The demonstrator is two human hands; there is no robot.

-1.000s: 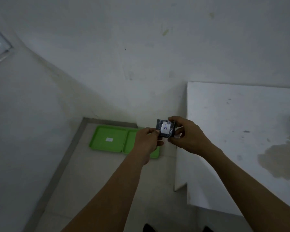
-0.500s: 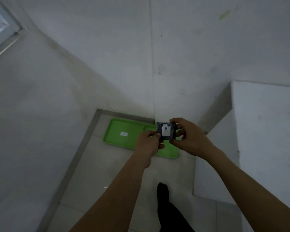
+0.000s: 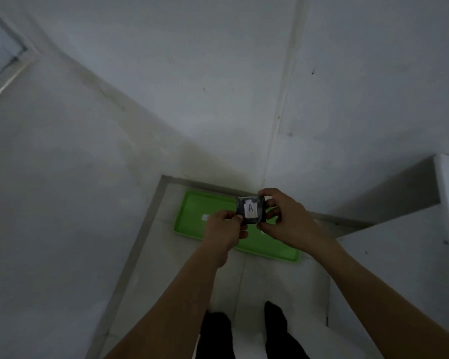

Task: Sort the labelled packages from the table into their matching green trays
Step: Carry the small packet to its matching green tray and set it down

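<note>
I hold a small dark package (image 3: 250, 210) with a white label marked "A" in both hands, above the floor. My left hand (image 3: 224, 229) pinches its lower left corner. My right hand (image 3: 283, 218) grips its right edge from top and bottom. Below and behind the package, two green trays lie side by side on the floor against the wall. The left tray (image 3: 195, 216) carries a small white label. The right tray (image 3: 267, 247) is partly hidden by my hands.
The white table (image 3: 399, 268) stands at the right, its corner close to the right tray. Grey walls meet in a corner just behind the trays. My dark-clad legs (image 3: 215, 332) stand on the pale floor at the bottom.
The view has swung left and down: the table slid toward the right edge and the trays came nearer under my hands. Both feet now show. The grip on the package is unchanged.
</note>
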